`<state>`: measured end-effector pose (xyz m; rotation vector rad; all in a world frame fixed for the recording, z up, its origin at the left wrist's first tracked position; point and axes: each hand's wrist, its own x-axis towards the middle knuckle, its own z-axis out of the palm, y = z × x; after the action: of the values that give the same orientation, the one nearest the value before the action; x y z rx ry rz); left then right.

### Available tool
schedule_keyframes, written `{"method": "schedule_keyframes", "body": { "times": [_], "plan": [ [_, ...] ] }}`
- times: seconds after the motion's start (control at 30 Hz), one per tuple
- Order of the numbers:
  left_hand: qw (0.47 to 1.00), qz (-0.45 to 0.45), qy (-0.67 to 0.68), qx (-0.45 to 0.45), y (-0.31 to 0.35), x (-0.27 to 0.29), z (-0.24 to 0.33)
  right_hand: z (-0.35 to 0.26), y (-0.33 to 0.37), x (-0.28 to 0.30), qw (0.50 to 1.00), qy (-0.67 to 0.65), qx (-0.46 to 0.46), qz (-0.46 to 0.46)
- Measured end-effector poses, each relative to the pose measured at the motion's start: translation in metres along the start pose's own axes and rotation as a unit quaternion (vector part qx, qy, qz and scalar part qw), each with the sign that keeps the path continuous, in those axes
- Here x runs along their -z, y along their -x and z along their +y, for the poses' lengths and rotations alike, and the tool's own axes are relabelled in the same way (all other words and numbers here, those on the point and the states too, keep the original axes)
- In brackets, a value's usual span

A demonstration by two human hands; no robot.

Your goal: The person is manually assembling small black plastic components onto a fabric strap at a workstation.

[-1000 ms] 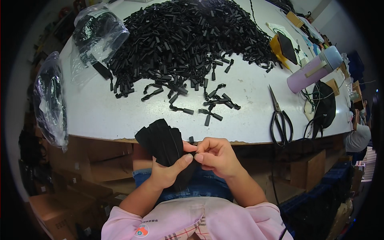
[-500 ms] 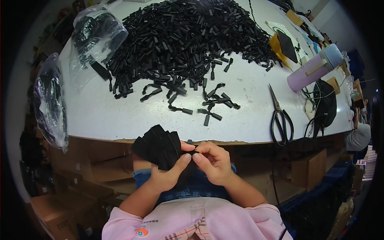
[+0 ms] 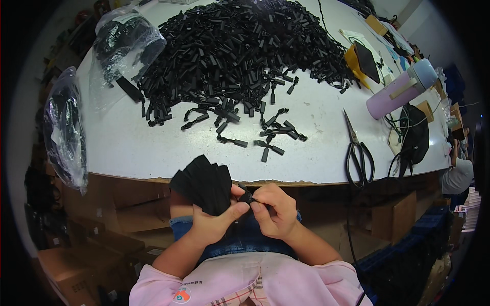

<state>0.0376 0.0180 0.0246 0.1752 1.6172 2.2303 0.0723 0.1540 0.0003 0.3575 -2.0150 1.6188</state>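
Left hand (image 3: 217, 219) grips fanned black strips (image 3: 204, 183); right hand (image 3: 273, 211) fingers pinch one small piece beside them. Huge pile (image 3: 229, 46) on tabletop (image 3: 127, 148) remains.

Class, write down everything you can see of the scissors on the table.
The scissors are all black: dark blades and large looped handles, probably plastic. They lie flat and closed on the white table, near its front edge at the person's right, blade tips pointing away, handles toward the edge. Nothing touches them; neither hand is near.

A fanned stack of flat black fabric pieces (image 3: 204, 183) stands tilted just below the table edge, a small black plastic pull (image 3: 247, 197) at its right.
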Motion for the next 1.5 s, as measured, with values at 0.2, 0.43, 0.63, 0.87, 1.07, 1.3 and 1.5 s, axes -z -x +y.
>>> {"method": "schedule_keyframes", "body": {
  "times": [0.2, 0.43, 0.63, 0.87, 1.07, 1.3, 1.5],
  "plan": [
    [0.996, -0.066, -0.047, -0.045, 0.001, 0.003, -0.006, -0.009, -0.005, -0.001, 0.977, -0.136, -0.16, 0.047],
    [0.993, -0.066, -0.098, -0.029, -0.002, 0.006, -0.009, -0.006, -0.01, 0.012, 0.993, -0.025, -0.11, -0.045],
    [0.997, -0.056, -0.049, -0.019, -0.003, 0.004, -0.014, -0.003, -0.01, 0.006, 0.986, 0.159, 0.047, -0.028],
    [0.988, -0.087, -0.108, -0.07, -0.001, 0.006, -0.015, -0.008, -0.01, 0.013, 0.994, 0.083, -0.044, -0.057],
    [0.985, -0.125, -0.071, -0.096, -0.005, 0.008, -0.006, -0.011, -0.012, 0.014, 0.988, -0.052, -0.13, -0.058],
    [0.999, -0.007, -0.044, 0.028, -0.01, 0.006, -0.008, -0.008, -0.01, 0.014, 0.951, 0.074, -0.158, -0.256],
    [0.992, -0.087, -0.074, -0.047, -0.01, 0.006, -0.017, -0.021, -0.037, 0.005, 0.992, 0.119, 0.013, -0.035]
  ]
}}
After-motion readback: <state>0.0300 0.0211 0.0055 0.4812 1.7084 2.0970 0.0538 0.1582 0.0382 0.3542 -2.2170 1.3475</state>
